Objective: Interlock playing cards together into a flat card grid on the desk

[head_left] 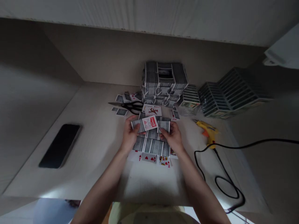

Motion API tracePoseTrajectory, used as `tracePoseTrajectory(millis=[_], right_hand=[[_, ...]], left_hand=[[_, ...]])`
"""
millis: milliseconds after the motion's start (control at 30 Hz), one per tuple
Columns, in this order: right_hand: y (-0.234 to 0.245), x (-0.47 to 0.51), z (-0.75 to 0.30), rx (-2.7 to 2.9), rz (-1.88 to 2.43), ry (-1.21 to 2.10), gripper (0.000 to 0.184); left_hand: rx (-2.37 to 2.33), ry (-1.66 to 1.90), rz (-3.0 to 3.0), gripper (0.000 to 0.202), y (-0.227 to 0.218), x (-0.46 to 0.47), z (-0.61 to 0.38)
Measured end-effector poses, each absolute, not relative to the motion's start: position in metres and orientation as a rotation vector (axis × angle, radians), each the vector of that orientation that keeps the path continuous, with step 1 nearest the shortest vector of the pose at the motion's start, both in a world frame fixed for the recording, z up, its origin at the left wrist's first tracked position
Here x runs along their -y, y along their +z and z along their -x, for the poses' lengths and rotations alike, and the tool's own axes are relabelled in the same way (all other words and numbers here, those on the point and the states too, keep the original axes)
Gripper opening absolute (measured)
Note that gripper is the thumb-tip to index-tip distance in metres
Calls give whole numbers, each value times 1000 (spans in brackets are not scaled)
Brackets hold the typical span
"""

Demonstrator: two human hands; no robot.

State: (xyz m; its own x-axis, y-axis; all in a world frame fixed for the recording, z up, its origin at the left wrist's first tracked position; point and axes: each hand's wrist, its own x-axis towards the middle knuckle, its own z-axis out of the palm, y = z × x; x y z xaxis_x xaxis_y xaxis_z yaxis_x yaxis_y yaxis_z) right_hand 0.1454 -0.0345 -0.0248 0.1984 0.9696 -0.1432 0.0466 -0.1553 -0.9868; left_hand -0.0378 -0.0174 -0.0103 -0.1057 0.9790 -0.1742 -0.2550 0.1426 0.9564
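My left hand (129, 137) is closed on playing cards, its thumb on top of a patterned back. A white and red card printed "POKER" (150, 123) lies across these cards. My right hand (174, 137) pinches another playing card (164, 125), back side up. Beneath both hands, interlocked cards (153, 147) form a flat panel with backs upward. Heart cards (149, 158) stick out face up along its near edge. Just beyond my hands lies a joker card (153, 110). Part of the panel is hidden by my hands and the held cards.
A box-like structure of folded cards (153, 74) stands at the back, with black scissors (130, 105) and loose cards to its left. Stacked card decks (224, 96) are at right. A yellow glue gun (209, 132) with a black cord lies nearby. A phone (60, 146) is at left.
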Motion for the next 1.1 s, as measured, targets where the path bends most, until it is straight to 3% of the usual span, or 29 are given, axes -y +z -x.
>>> tracePoseTrajectory(millis=[133,533,733,1100], right_hand=[[-18,33,-148,939,1289,1253,60],[-16,31,-150,935,1284,1298,44],[-21,31,-151,1004,1323,1307,43],[-12,36,-152,1105,1325,1379,44]], left_hand=[[-1179,1245,-915,40,-11,17,37],[-1224,1244,-955,36,-13,17,37],[-1239,1123,-1094,30,-12,20,37],[-1174,861,-1235,37,-11,20,44]])
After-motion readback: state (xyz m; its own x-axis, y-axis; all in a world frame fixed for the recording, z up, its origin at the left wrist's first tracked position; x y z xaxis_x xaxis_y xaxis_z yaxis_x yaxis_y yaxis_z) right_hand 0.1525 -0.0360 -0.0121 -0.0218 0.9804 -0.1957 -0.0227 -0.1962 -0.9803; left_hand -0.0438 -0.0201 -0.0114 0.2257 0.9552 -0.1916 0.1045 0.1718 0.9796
